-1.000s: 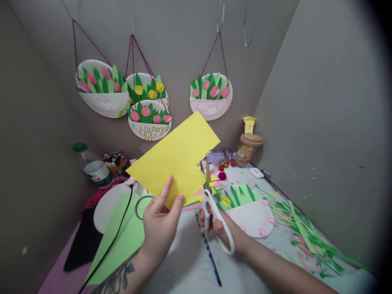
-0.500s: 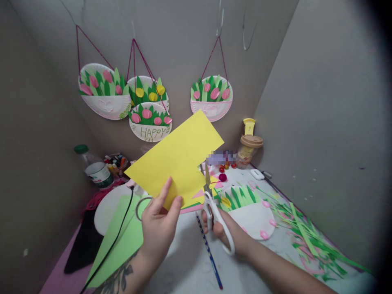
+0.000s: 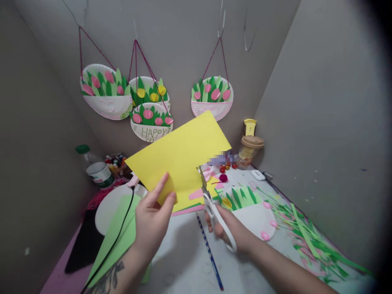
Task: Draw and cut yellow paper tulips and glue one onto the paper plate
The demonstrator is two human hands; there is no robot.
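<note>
My left hand pinches the lower edge of a yellow sheet of paper, holding it raised and tilted above the table. White-handled scissors sit in my right hand, with fingers through the loops. Their blades point up beside the notched right edge of the yellow paper and look nearly closed. Beneath the sheet lie yellow and pink paper scraps. Below the scissors rests a blue patterned pencil. Right of my right hand is a half-plate basket with green paper leaves and a yellow tulip.
Finished plate baskets hang on the wall. Left are a bottle, a white plate, green paper and a black cable. Right are a lidded cup and a heap of paper strips.
The yellow paper has rotated slightly clockwise, its right corner shifting right. The scissors have moved a little and their blades have come closer together. My left hand has shifted slightly left.
</note>
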